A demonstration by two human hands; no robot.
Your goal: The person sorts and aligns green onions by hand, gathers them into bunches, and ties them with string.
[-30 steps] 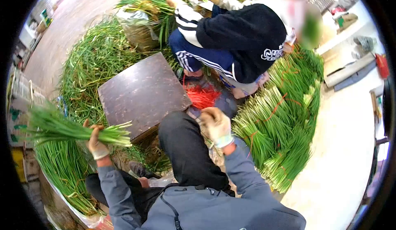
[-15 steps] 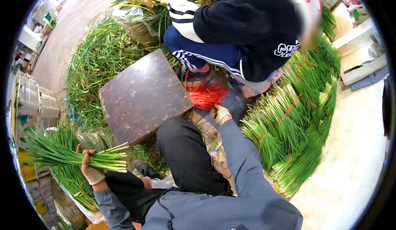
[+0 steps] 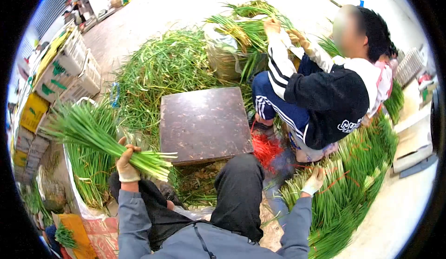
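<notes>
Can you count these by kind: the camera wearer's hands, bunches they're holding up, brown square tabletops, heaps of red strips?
Hands, left hand and right hand: 2
Bunch of long green stalks: 1
Brown square tabletop: 1
Heap of red strips: 1
Total: 5

Floor (image 3: 386, 215) | low brown table (image 3: 204, 124) | loose green leaves (image 3: 162, 68) | red strips (image 3: 265, 151) | tied green bundles (image 3: 346, 180)

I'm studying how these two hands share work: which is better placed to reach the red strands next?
Probably the right hand: it is nearer the red strands and holds no bunch, while the left hand grips green stalks.
</notes>
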